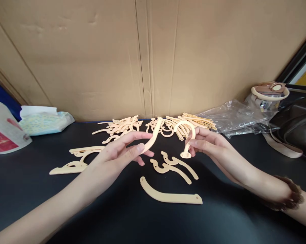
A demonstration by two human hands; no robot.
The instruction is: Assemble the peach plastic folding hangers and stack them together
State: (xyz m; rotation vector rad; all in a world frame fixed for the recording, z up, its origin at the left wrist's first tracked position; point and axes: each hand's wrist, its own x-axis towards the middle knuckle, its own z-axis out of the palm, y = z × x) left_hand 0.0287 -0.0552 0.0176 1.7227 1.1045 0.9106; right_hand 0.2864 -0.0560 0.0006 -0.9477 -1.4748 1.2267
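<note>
Between thumb and fingers, my left hand (126,147) pinches a curved beige plastic hanger arm (154,135), raised above the table. My right hand (208,144) grips a beige hanger hook (192,130) by its stem, its round base pointing down. The two pieces are apart. Below them on the black table lie two wavy notched hanger pieces (171,169) side by side. Nearer to me rests another long hanger arm (170,197) with a hole at each end. Left of my left forearm sits a joined folding hanger (76,159), partly hidden by that arm.
Piles of notched pieces (124,124), hooks (166,130) and hanger arms (196,121) line the back, against a cardboard wall (92,61). Clear plastic bags (231,115), a cup with a strap (268,96) and a black bag (297,122) stand right; a tissue pack (44,120) and white jug (5,128) left.
</note>
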